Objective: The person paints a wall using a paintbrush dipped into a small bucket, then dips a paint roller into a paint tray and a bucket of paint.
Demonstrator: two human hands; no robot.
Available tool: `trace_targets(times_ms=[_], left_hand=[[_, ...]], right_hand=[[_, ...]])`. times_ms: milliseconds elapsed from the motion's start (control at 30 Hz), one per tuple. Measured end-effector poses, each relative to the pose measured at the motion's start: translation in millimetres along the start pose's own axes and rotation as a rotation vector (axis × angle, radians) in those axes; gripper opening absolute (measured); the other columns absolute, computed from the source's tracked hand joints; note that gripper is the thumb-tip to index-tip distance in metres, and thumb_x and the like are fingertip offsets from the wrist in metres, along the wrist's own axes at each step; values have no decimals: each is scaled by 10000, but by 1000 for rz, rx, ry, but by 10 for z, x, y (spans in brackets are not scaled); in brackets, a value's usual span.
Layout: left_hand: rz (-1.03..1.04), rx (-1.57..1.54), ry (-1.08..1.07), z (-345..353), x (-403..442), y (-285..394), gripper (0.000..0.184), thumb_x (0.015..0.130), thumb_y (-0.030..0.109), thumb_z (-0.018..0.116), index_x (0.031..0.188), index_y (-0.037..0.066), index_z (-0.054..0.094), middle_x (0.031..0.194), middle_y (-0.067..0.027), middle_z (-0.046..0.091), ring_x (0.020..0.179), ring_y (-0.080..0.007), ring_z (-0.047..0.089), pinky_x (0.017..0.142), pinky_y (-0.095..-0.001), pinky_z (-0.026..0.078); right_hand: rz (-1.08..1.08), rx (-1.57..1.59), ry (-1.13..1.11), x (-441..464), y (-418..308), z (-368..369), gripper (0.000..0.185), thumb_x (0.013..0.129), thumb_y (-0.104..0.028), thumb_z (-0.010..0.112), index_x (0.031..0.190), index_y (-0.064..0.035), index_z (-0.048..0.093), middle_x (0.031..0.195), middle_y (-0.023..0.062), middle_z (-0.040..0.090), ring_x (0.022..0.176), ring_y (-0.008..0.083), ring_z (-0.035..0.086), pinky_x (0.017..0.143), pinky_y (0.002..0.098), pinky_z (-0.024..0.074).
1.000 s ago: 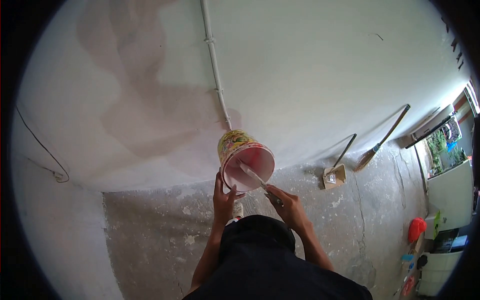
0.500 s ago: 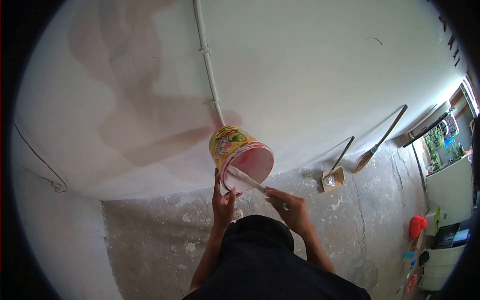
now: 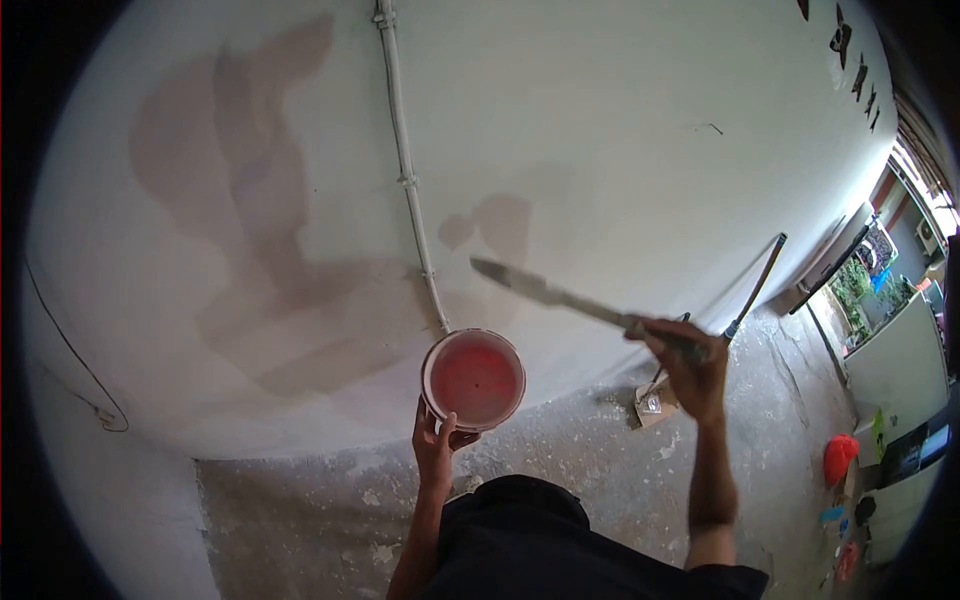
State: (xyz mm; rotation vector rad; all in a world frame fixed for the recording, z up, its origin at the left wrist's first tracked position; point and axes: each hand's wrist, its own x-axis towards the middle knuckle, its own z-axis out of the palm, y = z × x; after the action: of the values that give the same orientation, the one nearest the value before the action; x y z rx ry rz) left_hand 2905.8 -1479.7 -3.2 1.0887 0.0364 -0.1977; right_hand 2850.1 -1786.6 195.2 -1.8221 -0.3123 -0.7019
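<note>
From the head view, I see the left hand's fingers [image 3: 452, 425] pinching the rim of the bucket [image 3: 474, 380], whose reddish inside opens just above them. The right hand's fingers [image 3: 650, 328] are closed round the handle of a long flat blade [image 3: 540, 290], which reaches from them up toward the wall [image 3: 620, 150], well apart from the bucket.

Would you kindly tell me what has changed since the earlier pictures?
The right hand has lifted the tool out of the bucket and off to its right. The bucket has turned so its mouth faces the camera. Neither was let go: the left hand still holds the bucket. The broom stayed put.
</note>
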Motion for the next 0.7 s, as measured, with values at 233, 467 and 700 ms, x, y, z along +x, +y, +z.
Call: trace_targets(times_ms=[233,467,700], left_hand=[[-48,-41,-60,-45,9,-16,689,933,97,601,1523,77,244,1345,-126,536,995,-272,682,732,-402,650],[-75,-79,0,-329,-100,-194,698,926,93,583,1526,70,227,1303,-148,568,931,-283,702,709,-393,650],[-35,-21,132,-877,-407,-349,667,911,95,575,1497,61,259,1283,-191,567,917,-319,704,706,-399,647]], right_hand=[[-411,-501,-69,1601,-828,-328,242,904,-64,669,1144,-70,701,1101,70,728,991,198,709,904,315,562],[-710,-527,10,1482,-713,-25,327,934,-31,629,1261,-22,617,1222,120,669,1109,220,660,936,317,546],[-422,-697,-582,-732,1443,1055,497,829,0,613,1315,36,518,1358,257,498,1221,348,570,954,378,550]])
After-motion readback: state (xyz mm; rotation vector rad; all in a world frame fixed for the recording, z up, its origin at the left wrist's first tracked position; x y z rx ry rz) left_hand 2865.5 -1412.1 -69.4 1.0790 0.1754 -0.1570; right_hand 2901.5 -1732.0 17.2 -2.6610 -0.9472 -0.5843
